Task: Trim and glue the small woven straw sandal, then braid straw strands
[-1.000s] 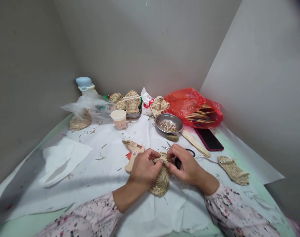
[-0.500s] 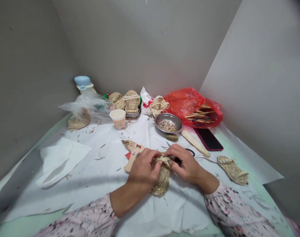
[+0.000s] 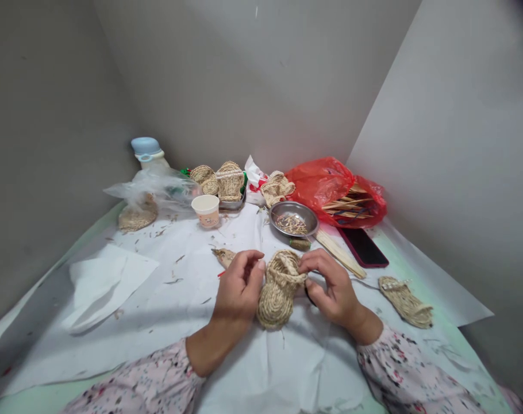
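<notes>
A small woven straw slipper with a braided strap across it lies on the white paper in front of me, its sole facing up. My right hand pinches the right end of the strap between thumb and fingers. Just left of the slipper is my left hand, its thumb and forefinger a little apart with nothing between them. Behind that hand a beige glue gun is mostly hidden; its nozzle points to the upper left.
A steel bowl of straw bits sits beyond my hands, near a thread spool. A phone, a red bag and another straw slipper are on the right. Left of centre stands a paper cup.
My left hand has come off the slipper and moved slightly left. The slipper shows more of its upper end, and my right hand has shifted a little right, still at the strap.
</notes>
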### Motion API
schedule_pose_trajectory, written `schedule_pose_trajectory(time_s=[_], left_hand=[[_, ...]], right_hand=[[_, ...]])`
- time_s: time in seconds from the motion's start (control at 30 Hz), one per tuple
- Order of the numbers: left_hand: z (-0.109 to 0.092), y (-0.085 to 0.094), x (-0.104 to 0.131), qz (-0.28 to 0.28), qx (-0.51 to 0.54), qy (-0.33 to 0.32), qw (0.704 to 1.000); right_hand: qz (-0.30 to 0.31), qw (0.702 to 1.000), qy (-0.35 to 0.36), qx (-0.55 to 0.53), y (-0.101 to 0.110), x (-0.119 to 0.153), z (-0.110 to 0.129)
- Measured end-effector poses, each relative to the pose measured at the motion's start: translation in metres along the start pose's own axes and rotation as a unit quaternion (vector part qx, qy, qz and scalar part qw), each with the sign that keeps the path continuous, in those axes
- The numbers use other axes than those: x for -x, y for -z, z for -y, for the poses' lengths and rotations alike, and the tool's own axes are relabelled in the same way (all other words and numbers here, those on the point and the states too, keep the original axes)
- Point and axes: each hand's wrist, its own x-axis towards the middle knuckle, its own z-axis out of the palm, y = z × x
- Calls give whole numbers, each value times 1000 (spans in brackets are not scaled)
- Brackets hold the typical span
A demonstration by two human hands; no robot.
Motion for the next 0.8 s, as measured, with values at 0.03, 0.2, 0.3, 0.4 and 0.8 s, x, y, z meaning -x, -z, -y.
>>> schedule_pose_trajectory(time_s=[0.03,0.2,0.3,0.4,0.8], left_hand=[[0,0,0,14,5,-2,1000],[2,-2,-1,78,57,38,995],[5,-2,-5,57,130,106,984],[9,-2,-9,14,205,151,967],[0,-2,-10,-35,263,143,953]], right_hand=[[0,1000,7,1,0,1,1],[4,1000,7,4,-4,3,0],[-26,999,-28,-17,-7,4,-2],[-38,994,-80,-64,-8,5,-4],[-37,958,-204,-197,-12,6,-3]])
